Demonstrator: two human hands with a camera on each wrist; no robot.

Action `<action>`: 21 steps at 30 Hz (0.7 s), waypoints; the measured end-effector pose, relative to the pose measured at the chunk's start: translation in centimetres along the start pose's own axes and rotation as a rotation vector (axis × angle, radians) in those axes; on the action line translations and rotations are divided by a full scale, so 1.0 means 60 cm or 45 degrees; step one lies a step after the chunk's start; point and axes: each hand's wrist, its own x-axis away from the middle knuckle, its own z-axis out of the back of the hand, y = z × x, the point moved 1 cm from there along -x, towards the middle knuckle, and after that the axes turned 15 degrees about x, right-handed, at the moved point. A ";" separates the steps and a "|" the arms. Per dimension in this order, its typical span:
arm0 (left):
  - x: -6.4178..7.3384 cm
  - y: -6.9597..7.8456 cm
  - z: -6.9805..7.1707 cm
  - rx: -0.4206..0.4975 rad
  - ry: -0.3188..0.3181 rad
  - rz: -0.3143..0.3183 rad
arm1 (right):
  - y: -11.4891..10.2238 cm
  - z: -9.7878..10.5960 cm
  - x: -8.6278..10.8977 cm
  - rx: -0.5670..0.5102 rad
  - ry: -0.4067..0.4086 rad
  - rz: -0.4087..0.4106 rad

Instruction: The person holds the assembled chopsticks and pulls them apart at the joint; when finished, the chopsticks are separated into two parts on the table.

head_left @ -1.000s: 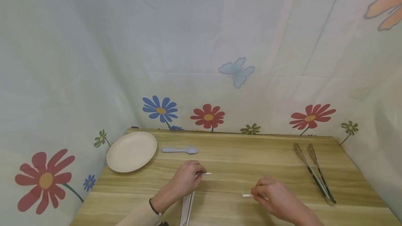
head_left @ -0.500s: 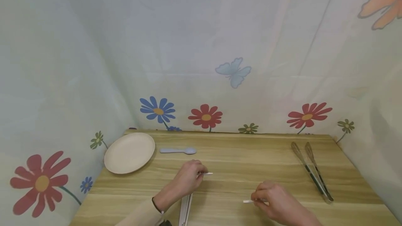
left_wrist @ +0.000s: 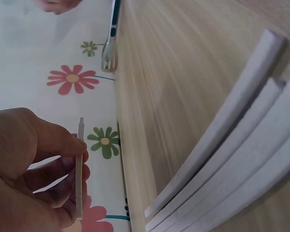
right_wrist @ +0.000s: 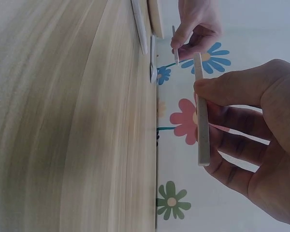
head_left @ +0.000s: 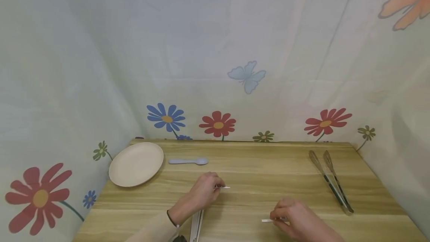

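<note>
My left hand (head_left: 205, 189) pinches a short, thin white stick (left_wrist: 79, 183) between thumb and fingers. In the left wrist view its upper end narrows in a small step. My right hand (head_left: 295, 217) pinches a second short white stick (right_wrist: 202, 125), flat-sided and blunt at its lower end. Both sticks are held up over the wooden table (head_left: 248, 174), well apart from each other. Below the left wrist several long white strips (left_wrist: 217, 140) lie side by side on the table, partly covered by the forearm in the head view.
A beige plate (head_left: 136, 165) stands at the table's back left corner, with a pale blue spoon (head_left: 188, 161) to its right. Metal tongs (head_left: 330, 182) with dark green grips lie at the right. A flower-printed curtain (head_left: 188, 66) closes off the back and sides.
The right hand has come a little nearer to the person with its stick. Slightly rightward over the table, the left hand has shifted with its own. The head view has turned slightly right.
</note>
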 end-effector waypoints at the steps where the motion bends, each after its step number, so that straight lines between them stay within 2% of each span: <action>1: -0.001 -0.001 -0.002 -0.007 -0.005 -0.002 | -0.001 0.000 0.001 -0.010 -0.008 -0.005; 9: -0.007 0.001 -0.013 -0.009 -0.043 0.010 | -0.005 0.004 0.007 -0.020 -0.016 0.018; 14: -0.011 0.000 -0.021 0.000 -0.074 0.030 | -0.007 0.004 0.011 -0.002 -0.024 -0.007; 21: -0.012 0.003 -0.030 0.011 -0.091 0.034 | -0.005 0.002 0.016 -0.017 -0.100 -0.020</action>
